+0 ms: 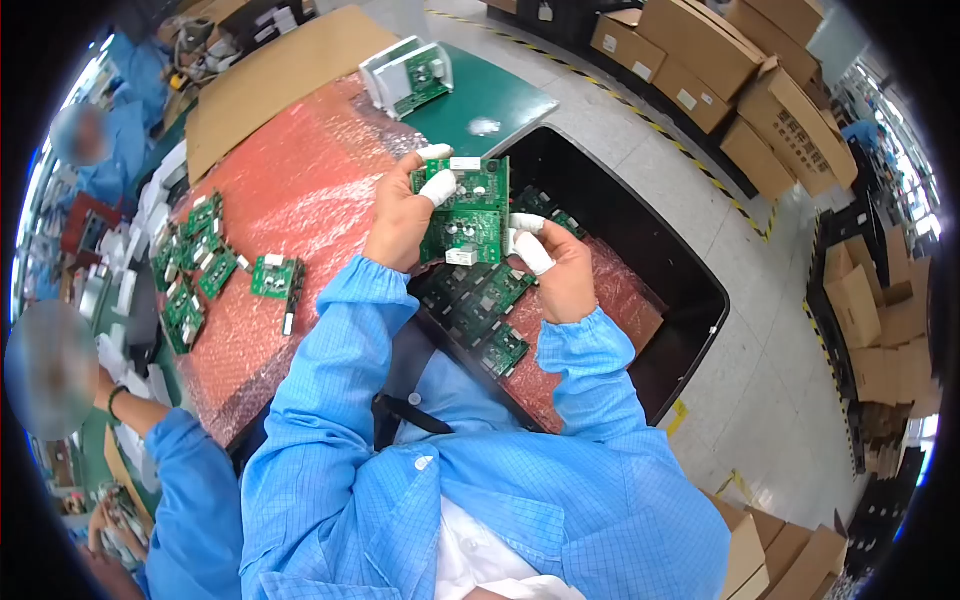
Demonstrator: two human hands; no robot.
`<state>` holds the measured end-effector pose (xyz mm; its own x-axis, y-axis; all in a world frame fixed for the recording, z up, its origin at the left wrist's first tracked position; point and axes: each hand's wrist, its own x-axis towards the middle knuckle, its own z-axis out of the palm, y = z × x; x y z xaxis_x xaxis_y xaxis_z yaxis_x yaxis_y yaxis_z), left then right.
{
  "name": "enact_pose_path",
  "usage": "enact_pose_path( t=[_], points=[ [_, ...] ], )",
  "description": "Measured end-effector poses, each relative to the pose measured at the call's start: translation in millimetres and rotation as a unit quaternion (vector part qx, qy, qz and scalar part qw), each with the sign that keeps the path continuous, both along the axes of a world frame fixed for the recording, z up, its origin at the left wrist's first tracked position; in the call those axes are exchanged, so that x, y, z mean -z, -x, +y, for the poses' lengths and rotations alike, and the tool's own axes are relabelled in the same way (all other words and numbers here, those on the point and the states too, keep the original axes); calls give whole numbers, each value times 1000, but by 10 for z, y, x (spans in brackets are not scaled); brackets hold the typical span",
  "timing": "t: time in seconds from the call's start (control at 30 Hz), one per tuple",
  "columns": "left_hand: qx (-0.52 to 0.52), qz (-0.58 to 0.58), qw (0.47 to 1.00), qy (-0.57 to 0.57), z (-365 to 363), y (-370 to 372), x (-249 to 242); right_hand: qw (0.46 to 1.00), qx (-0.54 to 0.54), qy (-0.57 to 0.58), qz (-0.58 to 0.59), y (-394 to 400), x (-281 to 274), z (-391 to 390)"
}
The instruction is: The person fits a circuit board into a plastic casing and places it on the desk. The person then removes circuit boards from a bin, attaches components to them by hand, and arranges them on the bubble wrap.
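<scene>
Both hands hold a green circuit board panel (465, 212) over the left edge of a black bin (690, 310). My left hand (405, 210), with white finger covers, grips its left side between thumb and fingers. At the panel's right edge, my right hand (560, 265) pinches it with covered fingertips. Inside the bin, several green boards (503, 348) lie on pink bubble wrap (625, 290). More loose boards (183, 312) are heaped on the pink bubble wrap (330, 160) over the table, and a single board (272, 277) lies nearer to me.
White-framed boards (415, 80) stand at the table's far end beside brown cardboard (280, 75). Co-workers in blue are at the left, one arm (185, 450) close by. Cardboard boxes (700, 60) stand beyond the floor's striped tape.
</scene>
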<state>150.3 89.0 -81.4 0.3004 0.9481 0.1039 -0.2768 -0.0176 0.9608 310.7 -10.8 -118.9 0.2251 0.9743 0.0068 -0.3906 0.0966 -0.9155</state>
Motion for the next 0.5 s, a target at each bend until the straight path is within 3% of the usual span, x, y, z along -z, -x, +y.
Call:
enact_pose_path(
  t=[0.17,0.23,0.5],
  points=[
    [-28,-56,998,30,-125,157,-61,999,-20,-31,0,155,-41,33],
    [-22,-22,999,-8,-115,260,-62,998,-39,-33,-23,185,-73,27],
    [-84,-41,995,19,-252,678,-143,993,-80,-71,47,553,-33,114]
  ],
)
